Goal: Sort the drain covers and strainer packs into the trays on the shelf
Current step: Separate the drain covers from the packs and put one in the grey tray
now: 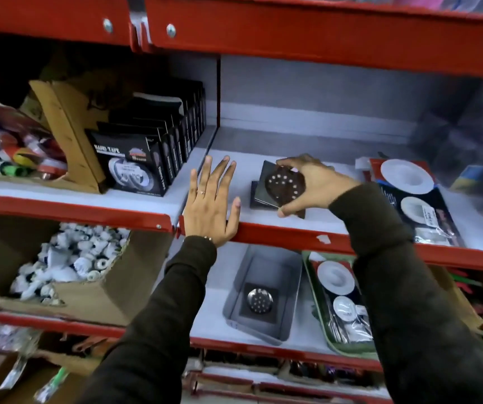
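Observation:
My right hand (pixel 311 185) grips a square drain cover (pixel 282 183) with a round perforated centre, tilted up off a small stack of drain covers (pixel 259 196) on the middle shelf. My left hand (pixel 212 201) lies flat and open on that shelf's red front edge, left of the stack. To the right lie strainer packs (pixel 415 196) showing white round strainers. One shelf below, a grey tray (pixel 263 293) holds one drain cover (pixel 259 300), and a green tray (pixel 316 290) beside it holds strainer packs (pixel 343 301).
Black nano tape boxes (pixel 147 147) stand left of a shelf divider (pixel 218 91). A cardboard box (pixel 53 123) with coloured items sits further left. Below it, a carton of white fittings (pixel 68 260). The red shelf lip (pixel 292 233) runs across the front.

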The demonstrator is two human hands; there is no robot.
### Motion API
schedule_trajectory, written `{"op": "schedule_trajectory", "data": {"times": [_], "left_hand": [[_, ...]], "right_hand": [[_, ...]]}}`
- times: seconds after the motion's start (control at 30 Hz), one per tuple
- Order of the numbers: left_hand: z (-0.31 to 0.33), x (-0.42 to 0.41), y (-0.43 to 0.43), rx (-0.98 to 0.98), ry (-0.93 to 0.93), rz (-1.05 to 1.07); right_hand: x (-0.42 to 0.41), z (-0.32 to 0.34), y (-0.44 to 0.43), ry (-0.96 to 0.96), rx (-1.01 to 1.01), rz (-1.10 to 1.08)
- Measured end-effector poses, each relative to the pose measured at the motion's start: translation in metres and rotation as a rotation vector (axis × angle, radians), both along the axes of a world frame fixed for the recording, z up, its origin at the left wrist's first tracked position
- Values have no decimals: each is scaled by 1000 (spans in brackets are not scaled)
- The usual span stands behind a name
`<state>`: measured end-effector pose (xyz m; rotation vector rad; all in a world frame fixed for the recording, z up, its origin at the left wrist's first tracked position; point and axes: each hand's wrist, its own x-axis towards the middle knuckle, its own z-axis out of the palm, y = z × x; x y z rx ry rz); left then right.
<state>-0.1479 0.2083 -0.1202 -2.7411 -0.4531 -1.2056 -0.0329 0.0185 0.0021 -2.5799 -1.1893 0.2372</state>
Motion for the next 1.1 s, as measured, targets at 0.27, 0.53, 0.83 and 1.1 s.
{"op": "schedule_trajectory", "data": {"times": [0.27,0.53,0.83,1.1], "left_hand": [[1,1,-3,40,-18,8],[1,2,0,41,-18,2],[3,1,-1,37,-11,-1],[1,1,-2,30,7,14]], "right_hand": [[-83,-117,-44,433,-330,190],[-56,-282,8,244,-359,-197],[-68,-287,2,128,1,-183],[-83,-122,-1,-281,1063,83]]}}
